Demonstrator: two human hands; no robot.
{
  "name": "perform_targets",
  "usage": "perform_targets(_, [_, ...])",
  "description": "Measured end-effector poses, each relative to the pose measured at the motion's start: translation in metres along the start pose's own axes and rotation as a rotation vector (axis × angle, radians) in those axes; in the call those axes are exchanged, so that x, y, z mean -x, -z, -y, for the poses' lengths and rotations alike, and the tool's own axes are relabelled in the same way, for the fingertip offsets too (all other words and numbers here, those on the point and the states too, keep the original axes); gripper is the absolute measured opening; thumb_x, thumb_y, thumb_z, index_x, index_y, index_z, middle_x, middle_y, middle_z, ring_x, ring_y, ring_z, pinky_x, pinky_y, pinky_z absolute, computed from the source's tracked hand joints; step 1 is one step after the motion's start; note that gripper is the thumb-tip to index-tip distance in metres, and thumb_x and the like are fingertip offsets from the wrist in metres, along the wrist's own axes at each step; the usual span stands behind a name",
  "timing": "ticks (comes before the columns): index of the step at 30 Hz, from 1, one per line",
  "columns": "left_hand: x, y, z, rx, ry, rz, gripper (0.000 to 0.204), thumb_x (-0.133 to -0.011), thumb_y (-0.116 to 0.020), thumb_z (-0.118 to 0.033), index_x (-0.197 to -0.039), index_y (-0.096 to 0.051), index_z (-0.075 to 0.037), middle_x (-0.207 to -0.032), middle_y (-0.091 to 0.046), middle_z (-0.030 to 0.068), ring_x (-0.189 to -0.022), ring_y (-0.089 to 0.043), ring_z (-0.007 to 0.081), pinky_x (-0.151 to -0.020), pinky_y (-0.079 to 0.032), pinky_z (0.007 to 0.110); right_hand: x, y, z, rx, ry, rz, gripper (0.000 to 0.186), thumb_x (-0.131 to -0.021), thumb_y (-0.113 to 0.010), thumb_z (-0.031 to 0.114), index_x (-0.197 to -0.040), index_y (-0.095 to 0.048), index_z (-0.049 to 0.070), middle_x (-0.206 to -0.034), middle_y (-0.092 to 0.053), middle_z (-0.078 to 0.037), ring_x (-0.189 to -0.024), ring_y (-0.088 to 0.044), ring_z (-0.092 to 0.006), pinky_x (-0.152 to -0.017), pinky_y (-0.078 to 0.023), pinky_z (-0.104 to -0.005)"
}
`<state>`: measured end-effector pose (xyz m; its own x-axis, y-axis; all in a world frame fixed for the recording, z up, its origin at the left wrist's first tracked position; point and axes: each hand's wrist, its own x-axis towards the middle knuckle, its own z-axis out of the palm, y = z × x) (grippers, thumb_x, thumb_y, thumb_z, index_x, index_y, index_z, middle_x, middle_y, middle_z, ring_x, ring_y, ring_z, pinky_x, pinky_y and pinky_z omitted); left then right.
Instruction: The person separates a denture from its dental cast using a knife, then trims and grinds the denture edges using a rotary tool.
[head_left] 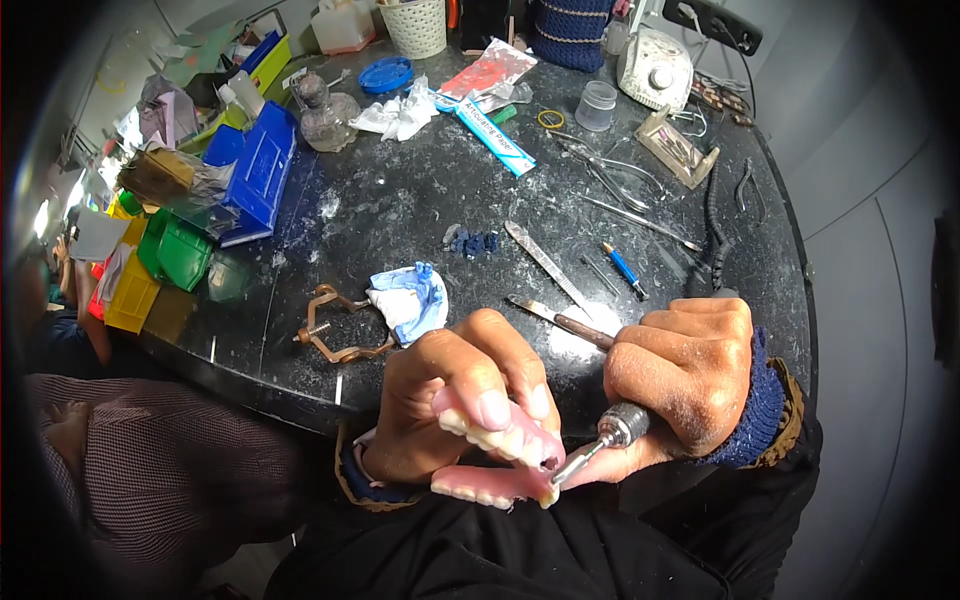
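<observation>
My left hand [455,375] is closed round a pink denture [497,490] with white teeth, held above my lap just off the table's front edge. In my right hand [685,370] is a rotary handpiece [625,425], gripped in curled fingers. Its metal bur [577,463] points left, with the tip at the denture's right end. My right thumb reaches out below the bur toward the denture. Just beyond my left hand lies a blue and white dental cast [412,305], against a brass-coloured articulator frame [345,350]. A brown-handled knife [560,322] lies between my hands.
On the dusty black table [380,220] lie a metal spatula [548,265], a blue pencil-like tool [624,268] and pliers [610,178]. A white control box [655,75] stands far right. Blue bins [262,170] are at left; another person's lap [180,460] is near them.
</observation>
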<state>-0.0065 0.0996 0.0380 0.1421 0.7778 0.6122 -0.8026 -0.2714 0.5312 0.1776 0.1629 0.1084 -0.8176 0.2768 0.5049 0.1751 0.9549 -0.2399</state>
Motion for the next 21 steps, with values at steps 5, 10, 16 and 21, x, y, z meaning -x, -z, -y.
perform_targets(5, [0.0006, 0.0019, -0.0009, -0.068, -0.008, 0.028, 0.014, -0.087, -0.057, 0.001, -0.098, -0.051, -0.006, -0.093, -0.05, 0.0157, -0.073, -0.065, 0.0231, -0.067, -0.058, 0.034, -0.0014, 0.0019, 0.003, 0.052, -0.019, -0.002, 0.053, -0.063, -0.076, 0.052, -0.055, -0.042, 0.012, -0.046, -0.041, 0.0, -0.038, -0.049, -0.0147, -0.035, -0.037, -0.0285])
perform_targets(10, [0.0022, 0.0002, -0.0008, -0.095, -0.013, 0.002, 0.01, -0.089, -0.055, -0.001, -0.098, -0.05, -0.005, -0.094, -0.05, 0.0155, -0.075, -0.064, 0.023, -0.068, -0.058, 0.035, -0.0022, 0.0065, 0.0012, 0.088, 0.003, -0.018, 0.055, -0.06, -0.076, 0.055, -0.056, -0.042, 0.012, -0.046, -0.04, 0.0, -0.037, -0.048, -0.0143, -0.034, -0.036, -0.028])
perform_targets(16, [0.0007, 0.0012, -0.0009, -0.118, -0.022, -0.017, 0.01, -0.088, -0.055, 0.0, -0.096, -0.051, -0.005, -0.095, -0.049, 0.0151, -0.078, -0.064, 0.0234, -0.068, -0.058, 0.034, -0.0003, 0.0052, 0.0021, 0.136, -0.028, 0.001, 0.056, -0.059, -0.075, 0.056, -0.056, -0.042, 0.011, -0.046, -0.04, 0.001, -0.037, -0.048, -0.014, -0.034, -0.035, -0.0274])
perform_targets(21, [0.0003, 0.0008, -0.0047, -0.033, 0.028, -0.041, 0.013, -0.087, -0.055, 0.003, -0.097, -0.051, -0.004, -0.095, -0.049, 0.0158, -0.077, -0.064, 0.0231, -0.068, -0.058, 0.033, -0.0015, 0.0072, 0.0041, 0.161, -0.019, 0.033, 0.056, -0.06, -0.075, 0.056, -0.056, -0.042, 0.011, -0.047, -0.041, 0.0, -0.037, -0.047, -0.0136, -0.035, -0.035, -0.0264])
